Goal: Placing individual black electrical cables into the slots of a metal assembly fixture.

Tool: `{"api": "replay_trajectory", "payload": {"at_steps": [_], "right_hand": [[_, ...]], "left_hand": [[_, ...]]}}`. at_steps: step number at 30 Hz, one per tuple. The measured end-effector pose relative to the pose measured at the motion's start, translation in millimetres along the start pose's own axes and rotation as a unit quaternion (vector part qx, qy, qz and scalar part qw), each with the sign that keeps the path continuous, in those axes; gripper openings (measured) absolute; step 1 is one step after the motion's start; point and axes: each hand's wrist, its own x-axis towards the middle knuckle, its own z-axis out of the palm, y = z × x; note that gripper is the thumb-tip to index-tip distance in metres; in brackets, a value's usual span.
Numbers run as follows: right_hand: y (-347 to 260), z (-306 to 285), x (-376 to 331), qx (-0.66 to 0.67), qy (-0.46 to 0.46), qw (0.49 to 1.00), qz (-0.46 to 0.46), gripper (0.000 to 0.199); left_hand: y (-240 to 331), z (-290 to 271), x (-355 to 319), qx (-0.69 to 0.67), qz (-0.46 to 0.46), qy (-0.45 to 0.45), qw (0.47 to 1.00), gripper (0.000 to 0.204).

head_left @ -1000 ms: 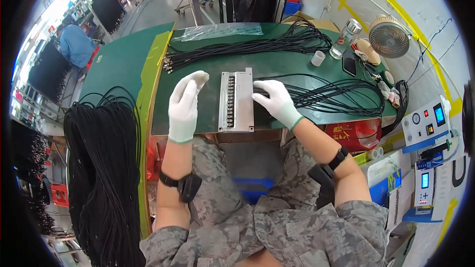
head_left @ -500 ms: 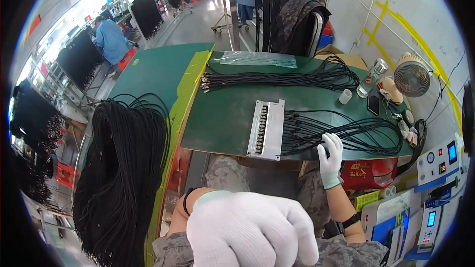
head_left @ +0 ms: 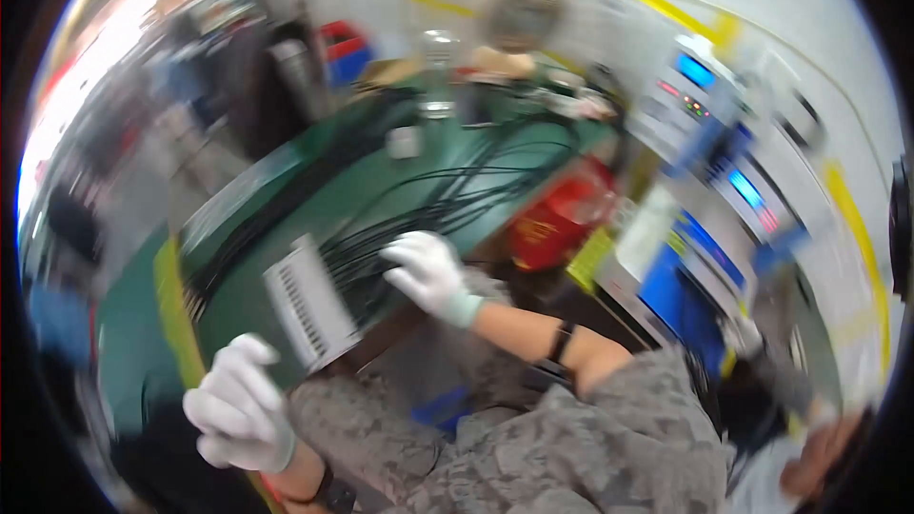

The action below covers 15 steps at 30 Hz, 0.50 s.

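Two gloved hands here: right hand (head_left: 428,271) rests open on the black cables (head_left: 447,200), left hand (head_left: 238,405) loosely curled, holding nothing. Red package (head_left: 557,219) sits at the green table (head_left: 248,295) edge, beside the grey slotted fixture (head_left: 309,303).

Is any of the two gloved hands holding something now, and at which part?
The right hand rests on the black cables beside the grey fixture; a grip cannot be told through the blur. The left hand holds nothing.

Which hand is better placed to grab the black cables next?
Probably the right hand: it rests on the black cables beside the grey slotted block. The left hand hangs off the green table edge, holding nothing, away from the cables.
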Motion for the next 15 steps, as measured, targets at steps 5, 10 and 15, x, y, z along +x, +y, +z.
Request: {"api": "replay_trajectory", "payload": {"at_steps": [5, 10, 15], "right_hand": [[11, 6, -5, 0.03, 0.036, 0.999, 0.023, 0.023], [18, -9, -13, 0.074, 0.061, 0.995, 0.039, 0.016], [20, -7, -13, 0.117, 0.028, 0.988, 0.091, 0.017]], "left_hand": [[-68, -113, -87, 0.166, -0.216, 0.116, 0.955, 0.034], [-108, -106, -101, 0.322, -0.306, 0.248, 0.861, 0.039], [-115, -133, -110, 0.352, -0.371, 0.179, 0.84, 0.044]]}}
